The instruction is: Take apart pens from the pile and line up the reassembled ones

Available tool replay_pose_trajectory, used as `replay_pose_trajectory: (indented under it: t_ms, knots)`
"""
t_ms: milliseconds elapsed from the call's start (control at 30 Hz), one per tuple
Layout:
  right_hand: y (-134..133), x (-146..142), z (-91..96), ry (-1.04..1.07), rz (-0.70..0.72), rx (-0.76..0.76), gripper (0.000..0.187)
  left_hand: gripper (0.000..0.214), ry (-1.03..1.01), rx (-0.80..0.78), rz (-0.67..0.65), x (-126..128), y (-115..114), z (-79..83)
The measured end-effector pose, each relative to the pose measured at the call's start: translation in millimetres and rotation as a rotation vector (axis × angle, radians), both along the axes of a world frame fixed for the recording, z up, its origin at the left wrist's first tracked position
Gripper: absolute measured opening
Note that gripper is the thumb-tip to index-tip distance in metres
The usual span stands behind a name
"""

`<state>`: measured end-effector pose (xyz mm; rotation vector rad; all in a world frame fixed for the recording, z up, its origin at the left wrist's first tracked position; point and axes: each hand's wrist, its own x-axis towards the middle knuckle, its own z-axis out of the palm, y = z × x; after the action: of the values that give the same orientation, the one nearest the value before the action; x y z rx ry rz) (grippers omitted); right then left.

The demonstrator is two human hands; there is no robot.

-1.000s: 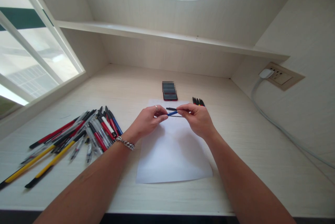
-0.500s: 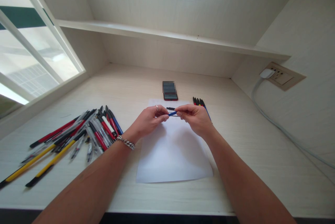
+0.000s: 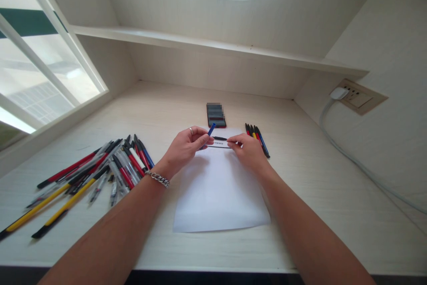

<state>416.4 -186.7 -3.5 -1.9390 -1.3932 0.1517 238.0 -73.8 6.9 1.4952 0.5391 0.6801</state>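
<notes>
Pinching a slim blue pen barrel (image 3: 212, 129) between thumb and fingertips, the left hand (image 3: 183, 148) holds it tilted near the centre of the frame, its smooth upper end leaning to the right. A metal ring (image 3: 191, 130) circles one finger, and a chunky silvery chain bracelet (image 3: 158, 179) wraps the wrist. The right hand (image 3: 250, 151) has its fingers drawn narrow at the right end of a short, dark, rounded pen piece (image 3: 219, 138); whether they grip it or only touch it cannot be told. Just below that piece runs a thin black rod (image 3: 218, 146). Beneath both hands spreads a sheet of smooth white paper (image 3: 223, 200) on the pale, wood-grained tabletop (image 3: 300, 205). Beyond its top edge lies a flat, rectangular phone (image 3: 216, 116) with a reddish rim. Right of centre, black-ended pens (image 3: 256, 135) lie side by side, red, yellow and blue among them. At the left of the frame, a loose heap of pens (image 3: 100, 165) mixes clear plastic with opaque red, white and yellow barrels.
</notes>
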Motion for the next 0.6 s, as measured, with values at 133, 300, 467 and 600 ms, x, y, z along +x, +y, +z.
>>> replay_pose_trajectory:
  t_ms: [133,300,467,600]
  knots:
    - [4,-1,-9.3,-0.148,-0.005,-0.119,0.017,0.031,-0.017,-0.029,0.03,1,0,-0.1]
    - [8,-3,-11.9,-0.198,-0.013,-0.176,0.015,0.032,-0.034,-0.052,0.036,1,2,-2.2]
    - [10,-6,-12.9,-0.273,-0.011,-0.229,0.017,0.037,-0.019,-0.01,0.015,1,4,-3.7]
    - [10,-6,-12.5,-0.368,-0.003,-0.259,0.019,0.036,0.033,0.077,0.016,-1,6,-4.3]
